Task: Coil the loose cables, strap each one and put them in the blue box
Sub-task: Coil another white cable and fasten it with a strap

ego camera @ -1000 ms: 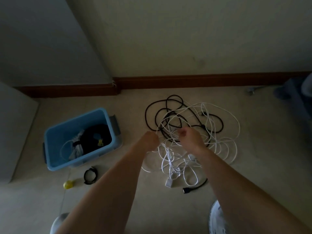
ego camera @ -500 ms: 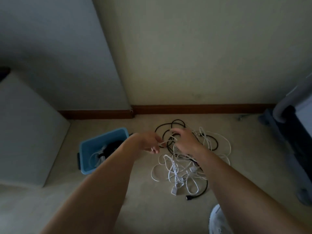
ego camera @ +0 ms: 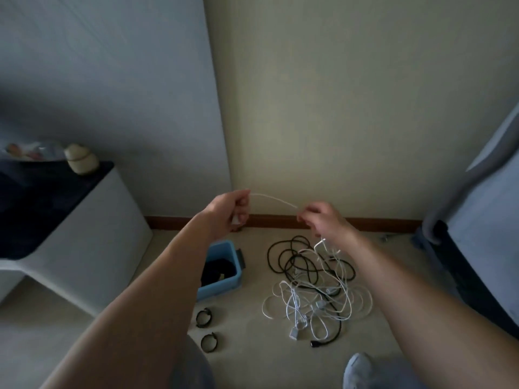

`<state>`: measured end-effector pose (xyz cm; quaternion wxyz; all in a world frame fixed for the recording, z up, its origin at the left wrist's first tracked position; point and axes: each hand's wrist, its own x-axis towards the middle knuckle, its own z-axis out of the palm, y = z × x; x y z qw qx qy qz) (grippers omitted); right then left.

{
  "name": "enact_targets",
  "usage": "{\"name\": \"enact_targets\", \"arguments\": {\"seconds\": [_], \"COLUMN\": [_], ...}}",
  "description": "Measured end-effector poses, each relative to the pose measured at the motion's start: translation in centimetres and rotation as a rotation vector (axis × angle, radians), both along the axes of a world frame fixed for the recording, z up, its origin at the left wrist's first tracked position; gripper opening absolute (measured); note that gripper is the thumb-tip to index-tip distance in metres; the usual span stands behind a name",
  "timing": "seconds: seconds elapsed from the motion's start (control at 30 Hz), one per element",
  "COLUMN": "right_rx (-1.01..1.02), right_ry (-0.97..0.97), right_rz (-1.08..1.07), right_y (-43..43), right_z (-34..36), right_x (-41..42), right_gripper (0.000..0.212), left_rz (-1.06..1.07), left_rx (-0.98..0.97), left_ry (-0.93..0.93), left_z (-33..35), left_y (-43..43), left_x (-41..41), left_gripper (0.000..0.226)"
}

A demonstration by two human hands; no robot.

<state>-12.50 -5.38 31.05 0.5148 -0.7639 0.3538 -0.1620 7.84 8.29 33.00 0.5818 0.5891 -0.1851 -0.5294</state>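
A white cable stretches between my two raised hands. My left hand grips its end, and my right hand pinches it further along; from there it hangs down to the tangle on the floor. That tangle mixes white cable loops with a black cable. The blue box stands on the floor left of the tangle, partly hidden by my left forearm, with dark coiled cable inside. Two black straps lie in front of the box.
A white cabinet with a dark top stands at the left, a small jar on it. Grey furniture fills the right side. A wall with a brown skirting board runs behind the cables. My knees show at the bottom edge.
Both hands rose from the tangle and drew apart, lifting a length of white cable into the air. The view tilted up as the hands came up.
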Motion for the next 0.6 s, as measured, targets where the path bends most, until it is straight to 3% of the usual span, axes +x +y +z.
{"name": "enact_targets", "arguments": {"seconds": [0.23, 0.33, 0.47, 0.6], "right_rx": [-0.236, -0.282, -0.295, -0.306], "right_ry": [-0.234, -0.218, -0.183, -0.096], "right_rz": [-0.187, -0.280, -0.327, -0.330], "right_y": [2.0, 2.2, 2.3, 1.9], "right_z": [5.0, 3.6, 1.1, 1.1], "right_x": [0.4, 0.8, 1.6, 3.6], "right_gripper": [0.013, 0.012, 0.015, 0.018], "left_rz": [-0.132, -0.205, -0.148, -0.105], "left_rx": [-0.124, -0.090, 0.002, -0.001], "left_ry": [0.120, 0.124, 0.035, 0.081], "left_z": [1.4, 1.4, 0.8, 1.6], "left_y": [3.5, 3.7, 3.4, 3.0], "left_x": [-2.3, -3.6, -5.0, -5.5], "left_gripper": [0.024, 0.028, 0.043, 0.038]}}
